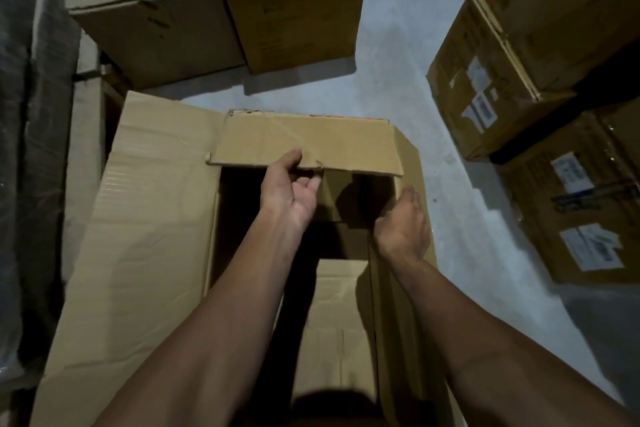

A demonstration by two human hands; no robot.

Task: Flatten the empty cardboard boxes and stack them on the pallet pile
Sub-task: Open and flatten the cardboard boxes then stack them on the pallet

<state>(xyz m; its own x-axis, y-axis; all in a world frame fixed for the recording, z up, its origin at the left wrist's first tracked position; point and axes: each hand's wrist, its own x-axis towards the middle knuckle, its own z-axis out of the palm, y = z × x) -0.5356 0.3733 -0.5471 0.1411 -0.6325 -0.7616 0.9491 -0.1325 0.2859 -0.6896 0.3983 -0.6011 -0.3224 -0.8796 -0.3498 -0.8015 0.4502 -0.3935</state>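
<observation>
A large open cardboard box [145, 253] stands on the floor right below me, its inside dark and empty. Its wide left flap is spread outward. The far flap [308, 140] is folded in over the opening. My left hand [294, 189] pinches the near edge of that far flap, thumb on top and fingers underneath. My right hand [403, 222] rests on the box's right wall, fingers straight and pointing away from me. A near flap [343, 322] hangs down inside the box between my forearms.
Two closed cardboard boxes [221, 7] stand on the grey concrete floor [398, 45] beyond the open box. Several labelled boxes [519, 80] are stacked at the right. Dark wrapped goods [31, 114] line the left edge.
</observation>
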